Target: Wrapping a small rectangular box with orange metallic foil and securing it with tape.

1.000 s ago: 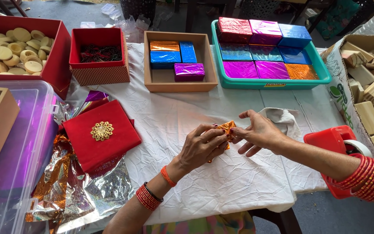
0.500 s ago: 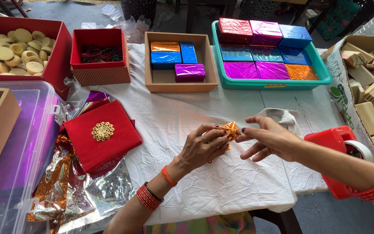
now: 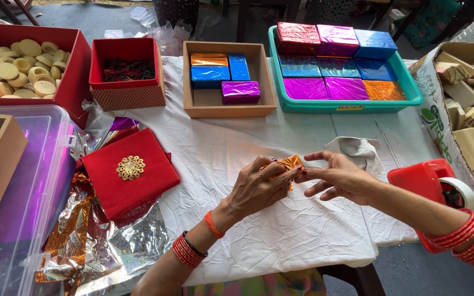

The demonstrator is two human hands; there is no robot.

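Observation:
A small block wrapped in shiny orange foil (image 3: 290,163) is held between both hands above the white tablecloth (image 3: 281,241). My left hand (image 3: 260,186) grips it from below and behind, fingers curled around it. My right hand (image 3: 338,176) pinches its right end with thumb and fingertips, the other fingers spread. Most of the block is hidden by my left fingers. Red bangles circle both wrists.
A red tape dispenser (image 3: 434,189) sits right of my hands, a crumpled cloth (image 3: 357,151) behind them. A wooden tray (image 3: 229,79) and teal tray (image 3: 346,63) hold foil-wrapped blocks. A red lid with gold ornament (image 3: 130,170), foil sheets (image 3: 83,241), red boxes and a carton of wooden blocks (image 3: 473,120) surround.
My right hand drew off to the right, then came back to pinch the block's right end. My left hand has kept hold of the orange block throughout.

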